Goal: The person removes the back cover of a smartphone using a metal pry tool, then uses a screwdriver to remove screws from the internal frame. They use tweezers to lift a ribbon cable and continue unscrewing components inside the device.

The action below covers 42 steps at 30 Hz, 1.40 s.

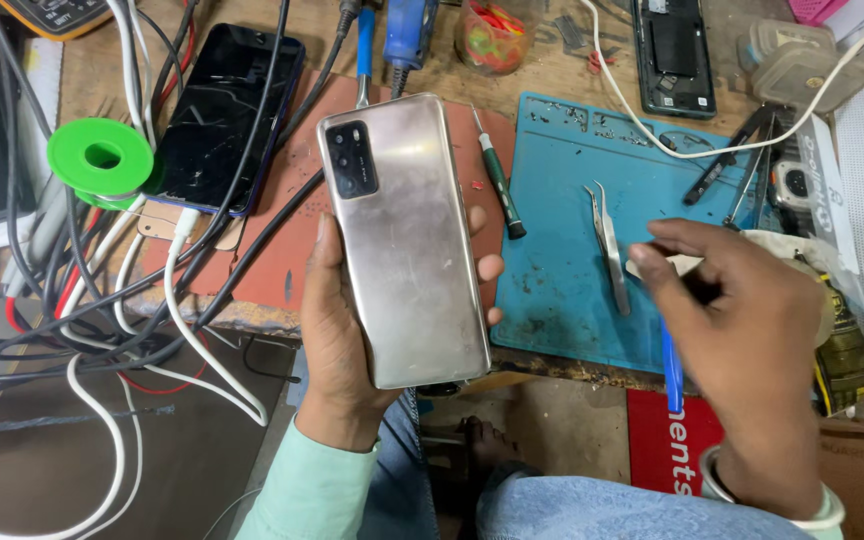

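Our left hand (337,330) is clamped on a phone (404,240), palm behind its left edge and fingertips wrapped around the right edge. We hold it upright with its back to us, above the worktop's near edge, over the line where the red mat (282,250) meets the blue mat (592,250). The back is a silvery, brushed-looking shell, smeared and dull, with a dark camera block in its upper left corner. Our right hand (742,340) hovers past the blue mat's near right corner, fingers pinched together on a thin blue tool (671,365) whose handle hangs down below the palm; its tip is hidden by the fingers.

On the blue mat lie tweezers (609,245) near the middle and a green-handled screwdriver (497,180) along its left edge. A second phone (222,115), black with a cracked face, lies toward the worktop's far left, beside a green spool (102,157). A tangle of cables (102,300) hangs off the left edge. An opened phone (674,50) lies at the far edge.
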Motion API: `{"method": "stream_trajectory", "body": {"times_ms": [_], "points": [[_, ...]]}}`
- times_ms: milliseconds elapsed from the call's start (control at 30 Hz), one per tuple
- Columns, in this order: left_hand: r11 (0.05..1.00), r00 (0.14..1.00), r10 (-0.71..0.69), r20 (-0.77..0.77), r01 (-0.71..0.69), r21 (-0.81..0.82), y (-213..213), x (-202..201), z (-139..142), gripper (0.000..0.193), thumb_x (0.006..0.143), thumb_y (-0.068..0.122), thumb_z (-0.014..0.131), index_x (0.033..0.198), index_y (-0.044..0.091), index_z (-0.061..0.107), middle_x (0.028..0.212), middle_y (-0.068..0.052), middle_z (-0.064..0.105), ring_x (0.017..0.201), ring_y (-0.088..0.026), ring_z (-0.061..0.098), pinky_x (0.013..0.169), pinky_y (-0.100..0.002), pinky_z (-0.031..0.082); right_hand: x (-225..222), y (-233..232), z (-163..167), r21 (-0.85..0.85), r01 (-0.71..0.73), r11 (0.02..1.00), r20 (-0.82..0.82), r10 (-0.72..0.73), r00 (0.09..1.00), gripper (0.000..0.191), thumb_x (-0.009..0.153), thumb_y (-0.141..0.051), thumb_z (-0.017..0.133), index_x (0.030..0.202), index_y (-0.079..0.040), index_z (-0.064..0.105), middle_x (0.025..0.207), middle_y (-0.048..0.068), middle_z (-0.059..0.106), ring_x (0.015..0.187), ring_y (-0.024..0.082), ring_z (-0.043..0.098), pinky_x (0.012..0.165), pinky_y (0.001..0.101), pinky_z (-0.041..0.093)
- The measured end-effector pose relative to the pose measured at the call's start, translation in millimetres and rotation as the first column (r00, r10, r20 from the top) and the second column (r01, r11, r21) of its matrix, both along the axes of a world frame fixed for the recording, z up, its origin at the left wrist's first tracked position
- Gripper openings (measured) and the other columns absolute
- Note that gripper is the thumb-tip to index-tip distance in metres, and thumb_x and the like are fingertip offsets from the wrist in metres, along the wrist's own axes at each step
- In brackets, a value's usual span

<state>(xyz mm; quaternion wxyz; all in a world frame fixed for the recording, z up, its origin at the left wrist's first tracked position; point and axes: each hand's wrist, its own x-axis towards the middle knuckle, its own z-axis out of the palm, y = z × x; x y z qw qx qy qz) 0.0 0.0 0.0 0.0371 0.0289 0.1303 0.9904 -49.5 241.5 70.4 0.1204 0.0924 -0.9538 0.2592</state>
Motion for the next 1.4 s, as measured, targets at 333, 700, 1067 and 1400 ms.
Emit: {"method": "stream_trajectory", "body": {"times_ms": [333,700,1067,1400], "points": [[0.99,0.996,0.012,0.084,0.0,-0.142,-1.6,-0.1,-2.8,0.082,0.104,0.065,0.031,0.148,-0.002,0.049,0.123,-0.027,0.067,0.096,-0.038,0.074,0.079,-0.047,0.062,-16.0,-16.0,-12.5,0.226,-0.215,0.95,-0.082,0.238,0.968,0.023,0.094,-0.006,0.068,0.116,0.0,0.064,0.102,0.021,0.068,0.088,0.039,0.067,0.073,0.048,0.052],[0.894,0.983,0.179,-0.032,-0.176,-0.413,-3.4,-16.2,4.8,0.057,0.098,0.024,0.069,0.146,0.003,0.047,0.119,-0.017,0.068,0.099,-0.026,0.071,0.087,-0.043,0.061,-4.3,-21.2,-21.4,-0.738,-0.236,0.632,-0.052,0.296,0.954,0.031,0.096,0.002,0.065,0.126,0.004,0.059,0.105,0.009,0.067,0.096,0.018,0.07,0.084,0.0316,0.061],[0.799,0.935,0.215,-0.283,-0.335,-0.499,-7.0,-38.5,4.4,0.068,0.093,0.009,0.084,0.151,0.005,0.049,0.135,-0.008,0.067,0.126,-0.02,0.066,0.113,-0.039,0.054,-3.5,-31.4,-34.2,-0.876,-0.427,0.222,-0.339,0.345,0.875,0.037,0.112,-0.023,0.061,0.141,-0.002,0.055,0.11,0.017,0.07,0.088,0.028,0.074,0.076,0.0414,0.066],[0.751,0.925,0.221,-0.309,-0.364,-0.551,-1.8,-41.8,1.4,0.062,0.093,0.009,0.084,0.145,0.001,0.051,0.13,-0.008,0.067,0.122,-0.017,0.065,0.116,-0.038,0.052,-7.7,-57.8,-35.7,-0.734,-0.572,0.366,-0.496,0.287,0.82,0.029,0.118,-0.008,0.067,0.144,0.0,0.058,0.118,0.022,0.072,0.093,0.025,0.072,0.087,0.041,0.068]]}}
